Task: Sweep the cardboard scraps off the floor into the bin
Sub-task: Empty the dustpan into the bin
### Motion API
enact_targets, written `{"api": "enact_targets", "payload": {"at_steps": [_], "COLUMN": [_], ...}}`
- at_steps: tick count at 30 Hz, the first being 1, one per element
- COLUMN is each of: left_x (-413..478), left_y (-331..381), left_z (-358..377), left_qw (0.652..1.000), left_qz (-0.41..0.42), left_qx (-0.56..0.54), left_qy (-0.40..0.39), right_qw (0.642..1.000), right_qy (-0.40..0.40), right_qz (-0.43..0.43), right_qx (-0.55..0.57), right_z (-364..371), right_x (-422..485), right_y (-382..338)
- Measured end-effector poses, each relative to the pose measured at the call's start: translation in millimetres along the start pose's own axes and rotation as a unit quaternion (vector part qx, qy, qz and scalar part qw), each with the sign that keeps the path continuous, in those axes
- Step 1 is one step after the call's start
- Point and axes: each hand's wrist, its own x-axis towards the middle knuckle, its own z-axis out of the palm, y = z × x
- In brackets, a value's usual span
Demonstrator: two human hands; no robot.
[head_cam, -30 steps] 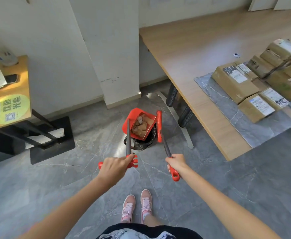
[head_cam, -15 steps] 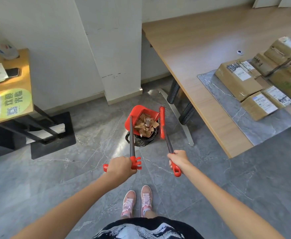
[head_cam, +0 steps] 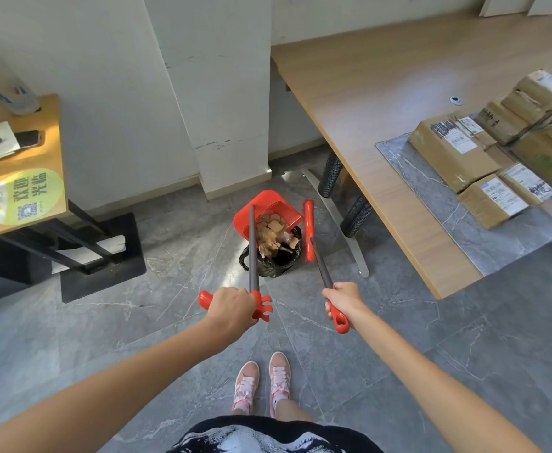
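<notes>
A red dustpan on a long grey handle hangs tilted over a small bin lined with a black bag. Brown cardboard scraps slide from the pan's lip into the bag. My left hand grips the red top end of the dustpan handle. My right hand grips the red end of the broom handle. The red broom head hangs just right of the bin.
A wooden table with parcels on a grey mat stands to the right, its metal leg near the bin. A white pillar rises behind the bin. A small desk stands at left. My pink shoes are below.
The dustpan has tipped further over the bin and the scraps have slid from inside the pan down toward the bag. Both hands keep their grips.
</notes>
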Motion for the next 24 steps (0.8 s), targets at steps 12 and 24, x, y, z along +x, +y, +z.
{"api": "enact_targets", "payload": {"at_steps": [12,24], "left_x": [8,9], "left_y": [-3,-22], "left_z": [-19,-25], "left_qw": [0.998,0.997], "left_qz": [0.034,0.004], "left_qx": [0.054,0.057], "left_qy": [0.026,0.044], "right_qw": [1.0,0.999], "right_qy": [-0.003,-0.014], "right_qz": [-0.014,-0.031], "right_qx": [0.024,0.02], "right_z": [-10,-18], "right_x": [0,-11], "right_y": [-20,-34]}}
